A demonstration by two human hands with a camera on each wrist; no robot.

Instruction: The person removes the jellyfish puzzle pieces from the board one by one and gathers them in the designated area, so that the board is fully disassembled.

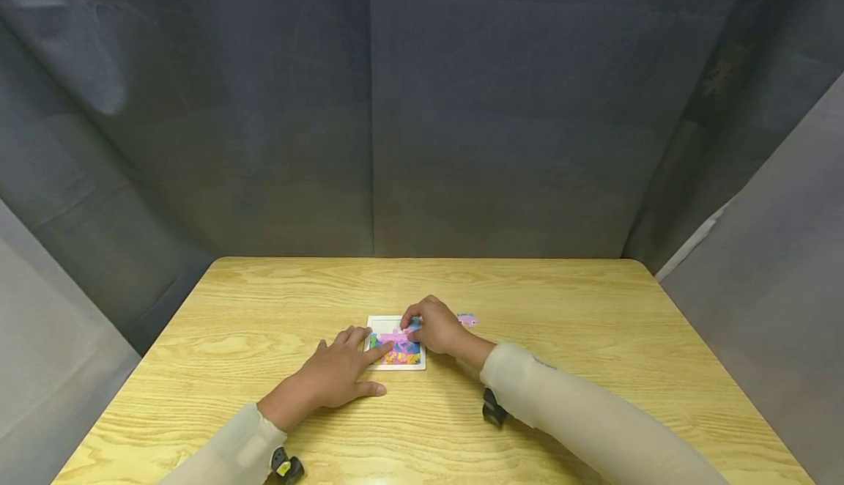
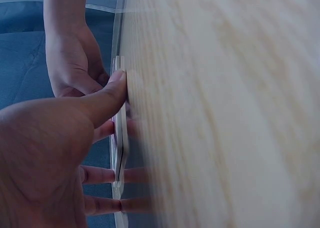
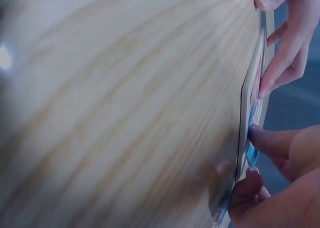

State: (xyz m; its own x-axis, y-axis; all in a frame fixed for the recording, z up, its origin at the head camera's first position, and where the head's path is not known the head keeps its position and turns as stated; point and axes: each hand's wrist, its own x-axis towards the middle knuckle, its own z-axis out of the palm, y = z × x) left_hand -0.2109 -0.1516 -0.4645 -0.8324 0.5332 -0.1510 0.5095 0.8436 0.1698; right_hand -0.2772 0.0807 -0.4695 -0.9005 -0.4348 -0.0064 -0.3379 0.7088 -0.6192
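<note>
A small jigsaw puzzle in a white frame (image 1: pixel 395 368) lies flat on the table, its lower part filled with pink, blue and yellow pieces. The left hand (image 1: pixel 335 374) is spread at its left side; the index finger rests on the picture and the thumb lies on the table. Over the upper right corner, the right hand (image 1: pixel 438 328) pinches a puzzle piece (image 3: pixel 252 157) between thumb and curled fingers, bluish in the right wrist view and mostly covered. Bare white backing shows at the frame's upper left.
A loose pink puzzle piece (image 1: pixel 467 320) lies on the wooden table (image 1: pixel 560 309), just right of the right hand. Dark curtains (image 1: pixel 369 119) hang behind the table's far edge, and lighter cloth (image 1: pixel 778 287) hangs on the right side.
</note>
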